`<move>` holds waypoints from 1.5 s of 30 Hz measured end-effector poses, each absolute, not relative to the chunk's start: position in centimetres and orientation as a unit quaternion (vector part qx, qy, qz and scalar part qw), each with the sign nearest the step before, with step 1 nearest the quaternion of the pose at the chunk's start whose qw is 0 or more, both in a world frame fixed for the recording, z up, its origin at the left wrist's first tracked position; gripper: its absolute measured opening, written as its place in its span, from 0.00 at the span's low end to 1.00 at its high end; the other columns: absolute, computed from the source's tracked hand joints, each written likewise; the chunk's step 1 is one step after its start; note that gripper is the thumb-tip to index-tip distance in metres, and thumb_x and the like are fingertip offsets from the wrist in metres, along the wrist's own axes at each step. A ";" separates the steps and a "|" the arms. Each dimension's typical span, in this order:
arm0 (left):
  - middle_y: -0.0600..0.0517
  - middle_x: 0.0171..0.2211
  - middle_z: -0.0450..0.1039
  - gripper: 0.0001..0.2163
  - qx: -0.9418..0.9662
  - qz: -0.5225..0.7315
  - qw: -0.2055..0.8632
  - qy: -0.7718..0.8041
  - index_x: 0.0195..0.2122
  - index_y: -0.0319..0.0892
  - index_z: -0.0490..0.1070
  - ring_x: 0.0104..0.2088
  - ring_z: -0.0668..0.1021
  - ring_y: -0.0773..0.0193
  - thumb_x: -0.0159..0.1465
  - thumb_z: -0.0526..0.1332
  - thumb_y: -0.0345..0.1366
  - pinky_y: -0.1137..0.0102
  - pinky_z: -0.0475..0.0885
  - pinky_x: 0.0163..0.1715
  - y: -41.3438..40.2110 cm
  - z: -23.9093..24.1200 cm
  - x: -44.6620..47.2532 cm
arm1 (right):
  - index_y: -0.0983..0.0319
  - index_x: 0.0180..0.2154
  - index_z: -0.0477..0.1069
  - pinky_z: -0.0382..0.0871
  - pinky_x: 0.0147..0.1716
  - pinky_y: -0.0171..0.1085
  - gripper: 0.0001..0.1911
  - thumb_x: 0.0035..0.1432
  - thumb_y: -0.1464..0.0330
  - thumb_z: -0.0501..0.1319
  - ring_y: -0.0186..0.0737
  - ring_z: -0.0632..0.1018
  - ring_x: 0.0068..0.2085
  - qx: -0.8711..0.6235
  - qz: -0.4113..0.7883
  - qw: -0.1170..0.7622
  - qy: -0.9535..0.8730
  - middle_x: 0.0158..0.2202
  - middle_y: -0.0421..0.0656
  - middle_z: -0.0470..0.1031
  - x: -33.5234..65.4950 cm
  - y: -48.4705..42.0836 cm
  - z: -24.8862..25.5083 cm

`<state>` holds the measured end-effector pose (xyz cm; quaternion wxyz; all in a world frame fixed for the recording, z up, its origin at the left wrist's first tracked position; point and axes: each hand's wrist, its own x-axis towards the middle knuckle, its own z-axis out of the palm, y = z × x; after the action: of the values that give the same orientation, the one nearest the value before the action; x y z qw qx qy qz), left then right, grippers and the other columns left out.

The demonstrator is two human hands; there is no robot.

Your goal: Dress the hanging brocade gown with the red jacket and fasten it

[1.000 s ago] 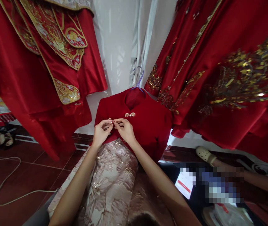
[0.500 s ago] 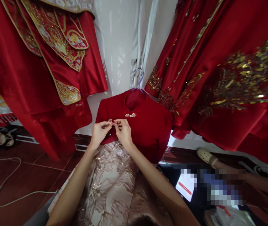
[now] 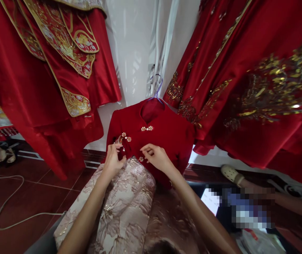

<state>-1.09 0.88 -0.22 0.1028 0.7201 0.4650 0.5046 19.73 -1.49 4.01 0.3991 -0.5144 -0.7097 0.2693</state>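
Note:
A red jacket point(image 3: 166, 130) hangs in front of me with its front towards me. A flower-shaped pearl clasp point(image 3: 147, 128) sits below its neckline, and a second beaded clasp point(image 3: 126, 137) lies lower left. My left hand point(image 3: 113, 162) is at the jacket's left front, fingertips touching near beaded trim, thumb spread away. Over the jacket's lower middle is my right hand point(image 3: 157, 157), its fingers loosely bent with a gap and nothing visible in them. Just below those fingertips shows a single flower ornament point(image 3: 141, 159). Patterned pink-beige brocade fabric point(image 3: 126, 197) lies under my forearms.
A purple hanger point(image 3: 158, 92) carries the jacket. Embroidered red garments point(image 3: 73, 70) hang at left, and sequinned red ones point(image 3: 246, 88) at right. A lit phone screen point(image 3: 210, 200), another person's foot in a clog point(image 3: 231, 175) and a floor cable point(image 3: 1, 208) are also in view.
My hands have parted from the second clasp, where their fingertips met. The left moved slightly down; the right went right and down. The clasp and lower flower ornament now show uncovered.

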 end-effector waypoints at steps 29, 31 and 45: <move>0.45 0.33 0.78 0.14 0.590 0.559 0.422 0.402 0.34 0.36 0.75 0.33 0.80 0.61 0.49 0.68 0.40 0.65 0.75 0.40 1.5 -0.4 -0.5 | 0.62 0.31 0.67 0.71 0.30 0.33 0.04 0.55 0.68 0.59 0.34 0.76 0.30 -0.462 0.199 0.507 -0.699 0.31 0.41 0.74 14.6 -0.1 2.5; 0.45 0.34 0.79 0.14 0.587 0.564 0.414 0.407 0.34 0.36 0.76 0.33 0.80 0.60 0.50 0.67 0.40 0.64 0.75 0.40 1.5 -0.5 -0.5 | 0.62 0.31 0.67 0.71 0.30 0.33 0.03 0.56 0.69 0.58 0.33 0.75 0.30 -0.463 0.176 0.496 -0.713 0.32 0.41 0.73 14.6 -0.1 2.3; 0.48 0.31 0.78 0.11 0.638 0.530 0.404 0.387 0.33 0.39 0.74 0.33 0.79 0.62 0.49 0.67 0.37 0.67 0.75 0.38 2.5 -0.4 -1.6 | 0.62 0.38 0.71 0.74 0.36 0.36 0.08 0.58 0.66 0.57 0.36 0.77 0.37 -0.440 0.230 0.472 -0.729 0.39 0.45 0.74 15.2 -1.0 2.5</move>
<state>-1.64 2.45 -0.37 0.4036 0.6376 0.3869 0.5300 15.16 -1.03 2.50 0.4715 -0.4398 -0.7290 0.2298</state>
